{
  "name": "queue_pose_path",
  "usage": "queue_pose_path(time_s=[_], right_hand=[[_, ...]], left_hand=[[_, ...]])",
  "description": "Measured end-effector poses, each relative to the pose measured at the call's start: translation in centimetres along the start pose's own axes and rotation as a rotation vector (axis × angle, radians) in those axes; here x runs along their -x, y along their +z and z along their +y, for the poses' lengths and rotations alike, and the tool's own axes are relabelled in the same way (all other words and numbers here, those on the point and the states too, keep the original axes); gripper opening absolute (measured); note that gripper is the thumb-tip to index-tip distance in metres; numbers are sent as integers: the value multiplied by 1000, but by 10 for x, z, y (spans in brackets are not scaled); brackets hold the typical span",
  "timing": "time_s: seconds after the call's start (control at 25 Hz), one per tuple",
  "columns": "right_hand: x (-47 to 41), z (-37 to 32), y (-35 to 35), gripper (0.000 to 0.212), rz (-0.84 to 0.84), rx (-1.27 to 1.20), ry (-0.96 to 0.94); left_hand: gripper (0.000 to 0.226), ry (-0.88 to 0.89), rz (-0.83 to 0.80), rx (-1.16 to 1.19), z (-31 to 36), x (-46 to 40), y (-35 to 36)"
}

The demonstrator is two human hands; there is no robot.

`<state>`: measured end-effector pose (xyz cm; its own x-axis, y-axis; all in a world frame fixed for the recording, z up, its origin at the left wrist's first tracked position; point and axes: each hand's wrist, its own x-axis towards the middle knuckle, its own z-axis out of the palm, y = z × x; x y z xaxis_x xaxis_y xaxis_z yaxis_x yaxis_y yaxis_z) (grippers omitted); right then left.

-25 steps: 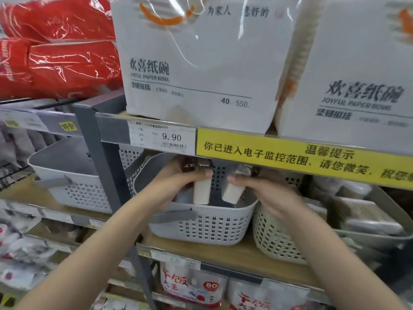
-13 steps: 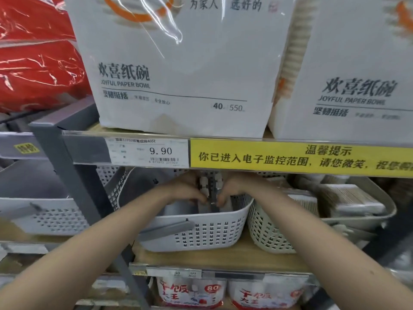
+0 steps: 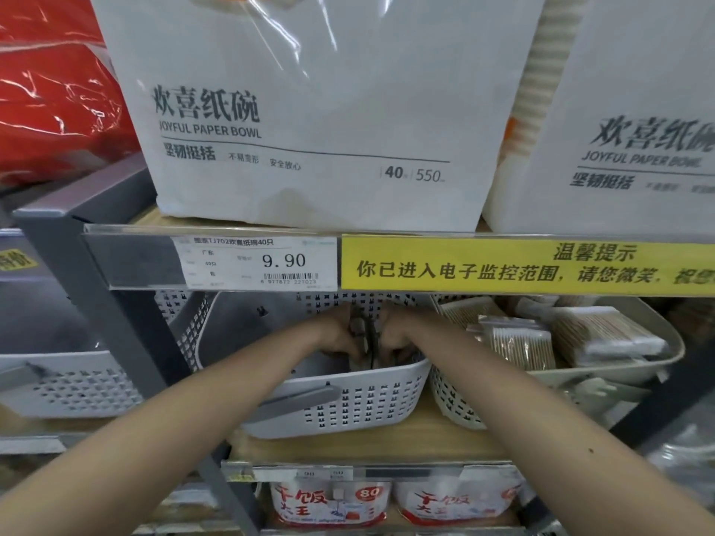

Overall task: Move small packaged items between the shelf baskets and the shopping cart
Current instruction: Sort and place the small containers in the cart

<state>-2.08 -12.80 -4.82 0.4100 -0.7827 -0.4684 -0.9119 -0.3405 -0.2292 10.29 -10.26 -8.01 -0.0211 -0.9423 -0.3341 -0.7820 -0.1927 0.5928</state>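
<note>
Progress: both hands are deep in the white perforated basket [image 3: 348, 404] on the wooden shelf [image 3: 387, 439]; I judge one placing step is nearly done. The shopping cart is not in view.
Left hand [image 3: 340, 336]: fingers curled down around small packets [image 3: 358, 330], near the basket's back wall.
Right hand [image 3: 398, 334]: also curled; whether it holds a packet, I cannot tell.
Packets: small, pale, mostly hidden between the hands.
Neighbour: beige basket [image 3: 619, 375] at the right edge holds cotton swab packs [image 3: 522, 346].
</note>
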Motion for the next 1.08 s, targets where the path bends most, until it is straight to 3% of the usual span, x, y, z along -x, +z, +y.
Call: queue_pose_path(time_s=[0.24, 0.44, 0.6, 0.76, 0.92, 1.08], right_hand=[[-4, -1, -2, 65, -103, -49, 18], [-5, 1, -2, 63, -80, -65, 20], [-4, 1, -1, 65, -66, -49, 15], [2, 0, -5, 59, -77, -38, -9], [10, 1, -11, 60, 50, 17, -58], [39, 0, -23, 48, 153, -51, -154]], left_hand=[[58, -54, -70, -7, -5, 0, 0], [63, -89, -56, 196, -6, 0, -1], [58, -36, -77, 22, -3, 1, 1], [47, -66, -116, 32, -2, 5, -2], [53, -91, -92, -65, 5, 19, -18], [22, -111, -76, -240, 15, 50, -35]])
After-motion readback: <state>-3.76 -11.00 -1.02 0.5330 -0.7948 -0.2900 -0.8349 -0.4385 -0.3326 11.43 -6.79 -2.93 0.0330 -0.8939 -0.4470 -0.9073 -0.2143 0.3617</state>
